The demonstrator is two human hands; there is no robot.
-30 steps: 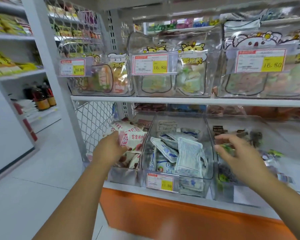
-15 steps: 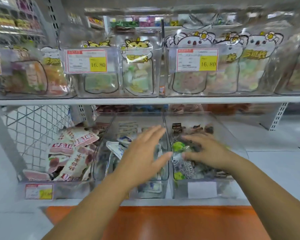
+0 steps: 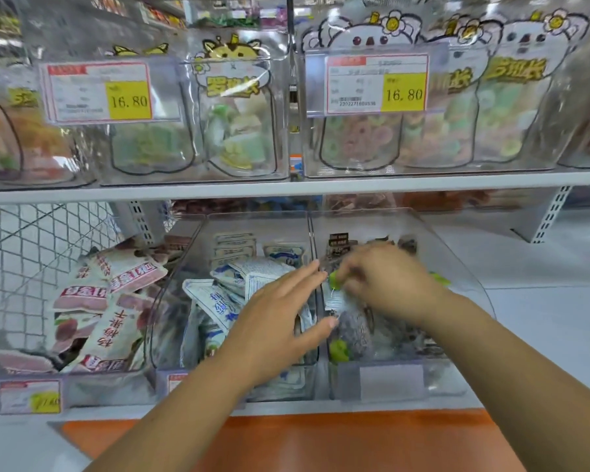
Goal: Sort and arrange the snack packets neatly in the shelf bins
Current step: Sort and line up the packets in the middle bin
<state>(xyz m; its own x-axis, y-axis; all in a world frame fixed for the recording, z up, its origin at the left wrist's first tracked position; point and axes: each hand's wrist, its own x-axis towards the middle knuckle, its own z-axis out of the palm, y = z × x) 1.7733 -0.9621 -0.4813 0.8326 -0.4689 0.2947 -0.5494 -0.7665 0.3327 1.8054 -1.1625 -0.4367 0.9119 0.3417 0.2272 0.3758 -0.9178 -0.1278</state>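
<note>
Acrylic, clear: three open bins on the lower shelf, mid-frame. Step in hand looks like tidying the right bin, which holds the dark and green snack packets. Right hand is down inside it, fingers curled toward a green-tipped packet by the bin's left wall. Motion blur, so I can't tell if it's actually pinching one. Left hand is flat, fingers straight and together, holding nothing. It sits over the blue-and-white packets in the middle bin, fingertips at the divider wall. Pink-and-white packets lie jumbled in the left bin. Next move, my guess: get a firm pinch, lift clear of the wall, lay the packet flat with its own kind. Film looks thin and slippery, so it may slide. Surroundings: white shelf board above carries clear bins of gummy pouches with 16.80 price tags. Wire mesh panel at left, orange base panel at bottom, pale floor at right.
</note>
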